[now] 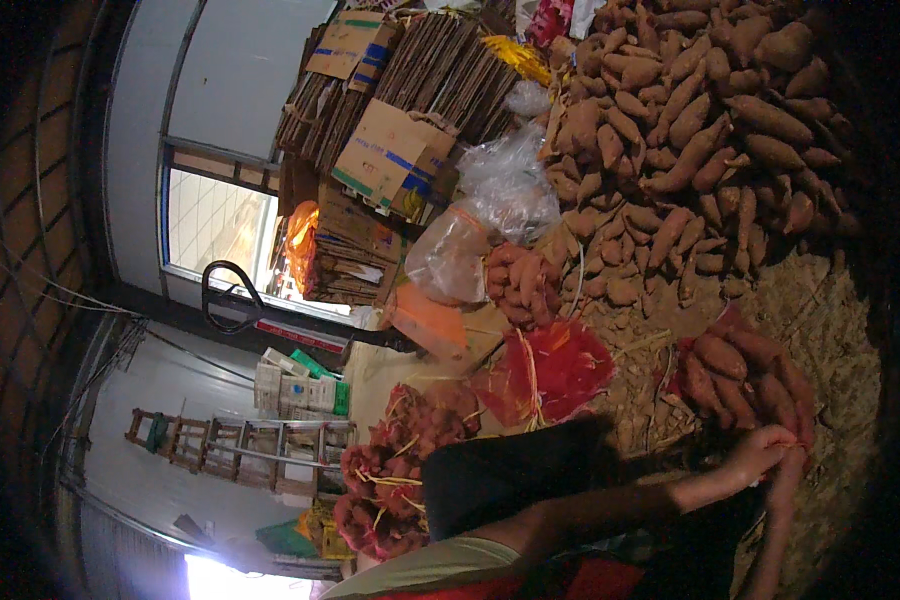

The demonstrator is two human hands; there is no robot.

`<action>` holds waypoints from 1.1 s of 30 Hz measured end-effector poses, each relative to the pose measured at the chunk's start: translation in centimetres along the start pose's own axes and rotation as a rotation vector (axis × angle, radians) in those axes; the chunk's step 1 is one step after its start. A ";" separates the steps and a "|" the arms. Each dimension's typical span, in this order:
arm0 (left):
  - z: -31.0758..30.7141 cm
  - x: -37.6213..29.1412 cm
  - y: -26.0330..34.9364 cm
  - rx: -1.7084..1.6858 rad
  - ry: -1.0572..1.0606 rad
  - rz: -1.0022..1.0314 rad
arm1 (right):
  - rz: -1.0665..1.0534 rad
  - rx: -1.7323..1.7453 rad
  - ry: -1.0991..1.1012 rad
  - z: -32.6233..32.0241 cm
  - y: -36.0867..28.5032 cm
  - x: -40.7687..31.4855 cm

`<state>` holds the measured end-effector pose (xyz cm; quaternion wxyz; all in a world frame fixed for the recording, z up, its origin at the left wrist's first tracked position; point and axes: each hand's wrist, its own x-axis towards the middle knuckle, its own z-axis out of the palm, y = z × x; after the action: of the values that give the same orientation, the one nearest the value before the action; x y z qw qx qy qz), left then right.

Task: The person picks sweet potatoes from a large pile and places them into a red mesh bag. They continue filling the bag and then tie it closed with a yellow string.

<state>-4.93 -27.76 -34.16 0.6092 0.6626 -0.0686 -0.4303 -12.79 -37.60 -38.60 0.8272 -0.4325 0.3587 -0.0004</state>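
Note:
My left hand (750,459) reaches in from a short beige sleeve. Its fingertips meet those of my right hand (786,474) at the near edge of a red mesh bag (675,375). Both hands seem to pinch the mesh there, though the fingers hide the exact grip. Sweet potatoes (720,356) fill this bag, which rests on the dirt-strewn floor (825,330). Beside my left forearm is my dark-clothed knee (517,476).
A large heap of loose sweet potatoes (690,120) rises beyond the bag. An open red net (562,367), filled mesh bags (390,480) and clear plastic bags (510,180) lie to the left. Flattened cardboard (450,67), a ladder (270,442) and a black-handled pallet jack (307,322) stand farther off.

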 end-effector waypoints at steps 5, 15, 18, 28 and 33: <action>0.8 0.4 -1.2 -0.095 -0.023 0.098 | -0.031 0.125 0.091 0.5 0.7 -1.2; -0.5 -0.9 2.2 -0.220 -0.142 -0.208 | 0.024 0.026 -0.018 -0.8 1.3 -3.1; 0.1 -0.7 0.9 -0.202 -0.087 -0.051 | -0.063 -0.023 -0.040 -1.3 1.6 -2.6; 0.2 -1.4 -1.0 -0.471 -0.062 0.072 | -0.068 0.292 -0.083 -2.3 2.6 -0.6; -2.3 -2.7 1.1 -0.055 0.030 -0.024 | -0.234 -0.318 -0.114 -0.6 0.1 -2.8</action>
<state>-4.67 -24.63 -32.14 0.6227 0.6528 -0.0399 -0.4295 -15.26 -37.10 -37.21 0.7619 -0.5955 0.2542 -0.0154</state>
